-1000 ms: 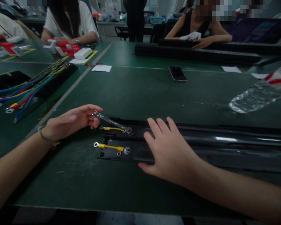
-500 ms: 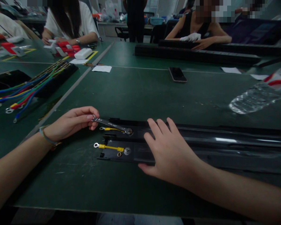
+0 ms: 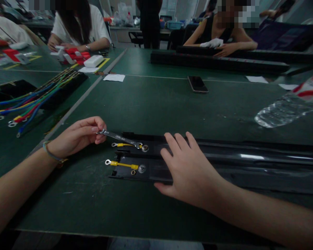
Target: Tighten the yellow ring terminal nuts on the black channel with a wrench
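Observation:
My left hand (image 3: pixel 77 137) pinches the near end of a small silver wrench (image 3: pixel 120 138). The wrench's far end sits at a bolt (image 3: pixel 145 148) on a long black rail (image 3: pixel 224 163). Two short yellow wires with ring terminals lie on the rail's left end, one (image 3: pixel 122 144) under the wrench and one (image 3: pixel 121 163) nearer me beside a second bolt (image 3: pixel 141 168). My right hand (image 3: pixel 189 170) lies flat on the rail with fingers spread, pressing it down just right of the bolts.
A phone (image 3: pixel 197 84) lies face up mid-table. A clear plastic bottle (image 3: pixel 287 107) lies at the right. Coloured cables (image 3: pixel 28 102) run across a black part at the left. Other people sit at the far side, with another black rail (image 3: pixel 219 62) before them.
My left hand closed its fingers on the wrench handle and swung it slightly toward me and to the left. My right hand stayed on the rail.

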